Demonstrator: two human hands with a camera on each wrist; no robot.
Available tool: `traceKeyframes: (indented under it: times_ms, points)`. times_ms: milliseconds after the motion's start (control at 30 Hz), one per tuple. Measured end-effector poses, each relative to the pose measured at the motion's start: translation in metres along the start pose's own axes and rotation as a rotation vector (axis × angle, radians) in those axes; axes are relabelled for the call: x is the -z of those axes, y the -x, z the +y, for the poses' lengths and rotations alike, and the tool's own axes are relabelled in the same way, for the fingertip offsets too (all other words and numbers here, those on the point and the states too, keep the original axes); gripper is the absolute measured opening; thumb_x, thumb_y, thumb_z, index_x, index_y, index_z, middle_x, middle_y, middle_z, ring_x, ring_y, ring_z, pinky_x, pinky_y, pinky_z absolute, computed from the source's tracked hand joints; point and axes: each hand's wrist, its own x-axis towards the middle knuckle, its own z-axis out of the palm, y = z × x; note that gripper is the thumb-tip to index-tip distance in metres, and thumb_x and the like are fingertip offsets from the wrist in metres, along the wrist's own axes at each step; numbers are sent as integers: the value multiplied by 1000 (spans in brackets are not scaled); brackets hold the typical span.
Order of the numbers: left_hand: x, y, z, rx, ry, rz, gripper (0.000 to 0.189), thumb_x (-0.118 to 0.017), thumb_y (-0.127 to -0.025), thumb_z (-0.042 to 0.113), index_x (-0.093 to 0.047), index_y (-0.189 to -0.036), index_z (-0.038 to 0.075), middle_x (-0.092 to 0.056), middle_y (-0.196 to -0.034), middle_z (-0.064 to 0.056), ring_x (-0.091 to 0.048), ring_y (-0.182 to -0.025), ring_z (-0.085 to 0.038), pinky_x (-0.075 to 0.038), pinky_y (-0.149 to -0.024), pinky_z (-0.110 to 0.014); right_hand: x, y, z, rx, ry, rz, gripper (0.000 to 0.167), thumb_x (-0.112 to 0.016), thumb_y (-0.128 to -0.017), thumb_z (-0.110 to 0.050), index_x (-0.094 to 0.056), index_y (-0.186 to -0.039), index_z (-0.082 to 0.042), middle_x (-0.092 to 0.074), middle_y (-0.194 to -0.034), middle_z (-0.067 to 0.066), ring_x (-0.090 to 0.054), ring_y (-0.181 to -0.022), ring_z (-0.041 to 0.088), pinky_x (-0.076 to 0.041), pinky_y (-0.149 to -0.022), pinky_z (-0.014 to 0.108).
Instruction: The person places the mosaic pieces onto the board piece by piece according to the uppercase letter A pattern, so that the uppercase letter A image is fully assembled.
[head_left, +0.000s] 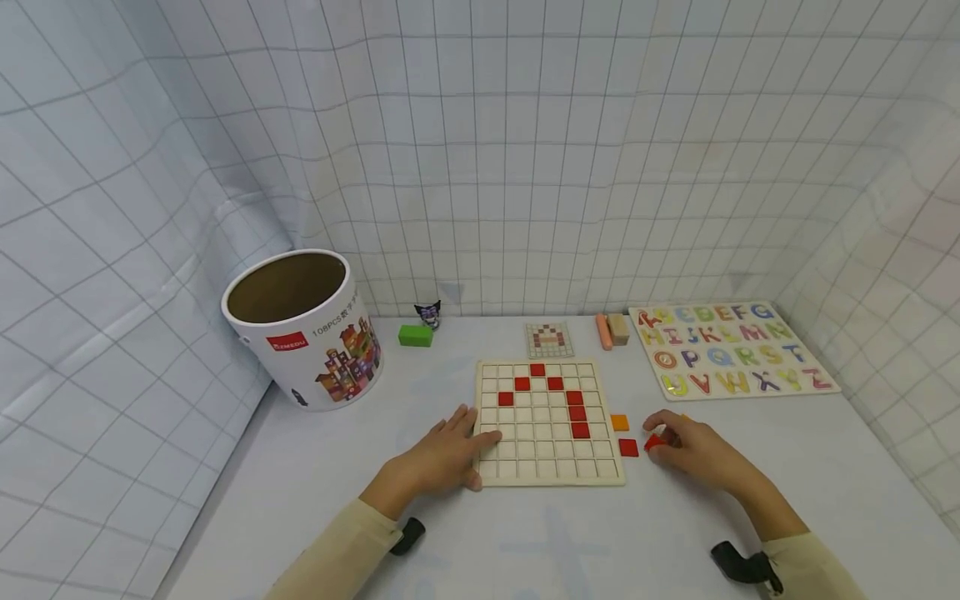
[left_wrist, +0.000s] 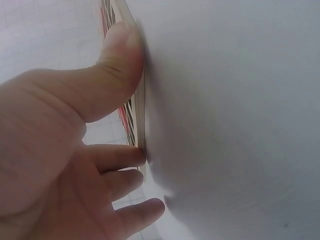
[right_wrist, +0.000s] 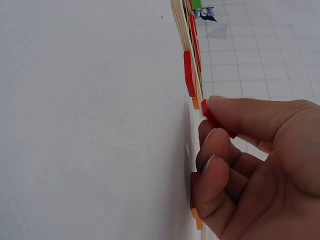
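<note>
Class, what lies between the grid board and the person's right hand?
In the head view, a red tile and an orange tile lie between the grid board and the right hand, which pinches another red tile.

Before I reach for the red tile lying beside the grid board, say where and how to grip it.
Probably best: pinch the red tile by its near and far edges, coming down from the near side. It lies flat, its left edge close to the grid board; the near side is open, and a narrow gap separates it from the orange tile beyond.
</note>
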Motion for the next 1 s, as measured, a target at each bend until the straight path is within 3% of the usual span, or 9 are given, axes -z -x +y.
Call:
traceKeyframes:
  times_ms: [200,533,767,1000]
  points:
    - [0,1,0,-8,-6,9,78,-78,-84,38,-47,-154,25,-23,-166,-24,-10,-156,-42,-21,-120,-62,5,0,2,-9,-130,-20,23,-70,-97,-22,-64,-116,-11,-55,-74,5,-55,-61,19,-46,-58,27]
    - [2,-2,1,5,-2,12,79,-79,-82,40,-49,-153,26,-23,-166,-22,-9,-156,-42,-19,-120,-64,10,-1,-3,-45,-347,-23,44,-77,-92,-27,-62,-127,-4,-60,-83,12,-60,-72,25,-53,-63,31]
    - [3,-5,0,10,-22,16,78,-84,-79,39,-53,-150,28,-28,-165,-20,-16,-155,-43,-20,-119,-66,5,-1,-2,-31,-403,-12,44,-75,-94,-24,-61,-129,-1,-63,-84,12,-62,-73,24,-54,-64,31]
    - [4,-4,-7,21,45,18,81,-86,-78,43,-52,-151,28,-29,-165,-17,-15,-155,-42,-19,-119,-65,3,-1,-4,-60,-442,0,49,-75,-94,-23,-58,-133,1,-65,-86,14,-63,-76,25,-54,-67,31]
